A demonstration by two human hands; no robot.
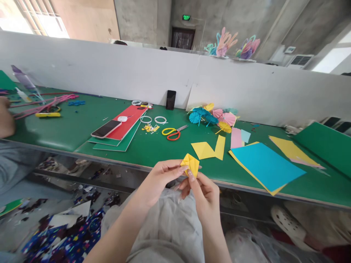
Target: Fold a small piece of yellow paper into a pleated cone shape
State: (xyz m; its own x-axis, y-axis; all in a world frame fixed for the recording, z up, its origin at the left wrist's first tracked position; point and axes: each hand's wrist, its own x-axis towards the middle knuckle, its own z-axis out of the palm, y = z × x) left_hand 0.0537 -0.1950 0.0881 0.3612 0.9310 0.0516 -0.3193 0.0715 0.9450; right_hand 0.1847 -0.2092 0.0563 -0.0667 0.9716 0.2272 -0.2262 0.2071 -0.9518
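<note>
The small folded yellow paper (189, 162) is held up in front of the body, close over the front edge of the worktop (148, 148), and it does not lie on it. The left hand (159, 179) has a narrow grip, pinching the paper at its lower left side; the right hand (204, 186) also pinches it, with the thumb on the lower part, while most fingers behind are hidden. It seems that a fold is being shaped or pressed. To do this well, one hand should keep the layers steady, and the thumb of the other should run along the crease slowly, from its middle to its ends, so the corners do not slip apart. In the air the paper has no hard support, so a crease may become soft or crooked; it could be better to press it flat on the green surface near the front edge, to the left of the loose yellow sheet (203, 150). The scissors (174, 132) lie farther back, well apart from the hands.
</note>
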